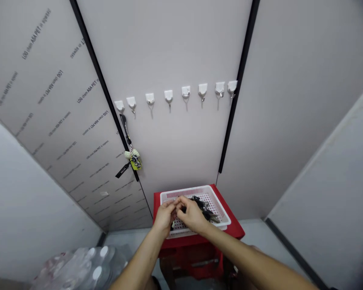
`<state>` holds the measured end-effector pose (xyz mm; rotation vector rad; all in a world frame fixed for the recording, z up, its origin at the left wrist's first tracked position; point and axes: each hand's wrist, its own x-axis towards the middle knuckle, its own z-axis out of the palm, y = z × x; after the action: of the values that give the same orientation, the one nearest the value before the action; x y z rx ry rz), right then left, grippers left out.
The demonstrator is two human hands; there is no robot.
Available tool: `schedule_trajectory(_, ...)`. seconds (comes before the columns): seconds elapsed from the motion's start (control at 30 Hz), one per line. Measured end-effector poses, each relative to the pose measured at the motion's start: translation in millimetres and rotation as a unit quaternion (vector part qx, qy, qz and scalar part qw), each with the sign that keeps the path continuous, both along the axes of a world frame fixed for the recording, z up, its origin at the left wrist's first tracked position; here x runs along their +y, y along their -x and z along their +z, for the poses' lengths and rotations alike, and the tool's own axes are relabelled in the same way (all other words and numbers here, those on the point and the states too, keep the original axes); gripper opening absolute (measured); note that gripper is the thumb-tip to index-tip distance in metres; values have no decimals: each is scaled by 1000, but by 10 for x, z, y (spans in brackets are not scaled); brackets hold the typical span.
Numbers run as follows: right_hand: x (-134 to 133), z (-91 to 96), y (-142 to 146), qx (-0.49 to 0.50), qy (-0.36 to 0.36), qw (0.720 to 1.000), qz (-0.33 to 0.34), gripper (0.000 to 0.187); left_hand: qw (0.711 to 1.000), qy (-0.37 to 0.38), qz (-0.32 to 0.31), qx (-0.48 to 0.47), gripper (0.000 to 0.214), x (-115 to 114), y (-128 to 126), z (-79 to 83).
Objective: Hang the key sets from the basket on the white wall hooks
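Dark keys [206, 208] lie in a white basket [187, 191], left hand [165, 214] and right hand [192, 214] both pinching one.

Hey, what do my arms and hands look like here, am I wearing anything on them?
Both are bare. The left hand and right hand have no gloves, and no watch, band or bracelet shows at either wrist. The left forearm and right forearm are uncovered down to the picture's lower edge, with no sleeve in view. Any rings are too small to tell.
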<state>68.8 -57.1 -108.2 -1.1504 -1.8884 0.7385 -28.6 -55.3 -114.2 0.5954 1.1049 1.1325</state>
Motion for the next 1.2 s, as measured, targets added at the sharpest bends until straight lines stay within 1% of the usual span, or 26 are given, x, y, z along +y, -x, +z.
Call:
schedule_trajectory(0.13,-22,25,-12,22,-28,999,39,15,997,-22,22,-65,25,-12,9,4)
schedule_trajectory(0.23,-44,48,-31,50,-27,997,51,13,994,-54,50,-82,23,-20,33,72)
schedule_trajectory(0.27,-44,57,-39,60,-18,997,48,11,993,-64,56,-84,22,-20,40,105)
schedule_trajectory(0.33,-20,83,-52,80,7,997,19,10,989,-90,69,-90,20,-18,54,178)
schedule_trajectory(0.4,42,129,-49,105,31,994,-19,18,985,-119,79,-93,19,-16,66,249)
schedule_trajectory(0.43,84,162,-37,116,38,992,-26,22,984,-132,77,-91,19,-15,72,283)
schedule_trajectory(0.5,181,257,11,135,41,990,-8,26,982,-155,60,-86,19,-12,86,353)
schedule_trajectory(0.6,315,483,142,170,31,985,30,24,979,-177,38,-90,20,15,126,497)
schedule_trajectory(0.7,422,824,329,217,28,975,34,19,974,-203,51,-91,23,91,205,735)
schedule_trajectory(0.77,500,1101,479,235,16,971,42,17,965,-242,69,-72,23,174,278,948)
schedule_trajectory(0.87,669,1522,725,228,-39,972,49,15,943,-314,110,-27,21,338,406,1308)
schedule_trajectory(0.97,897,1851,945,221,-97,971,0,18,920,-363,146,10,18,524,527,1639)
schedule_trajectory(1.07,1108,2041,1091,225,-133,963,-67,21,911,-380,152,43,15,685,622,1875)
schedule_trajectory(1.13,1205,2108,1144,227,-151,957,-99,22,909,-383,150,66,13,766,666,1970)
schedule_trajectory(1.2,1264,2146,1173,225,-163,953,-123,21,907,-383,149,85,13,828,695,2021)
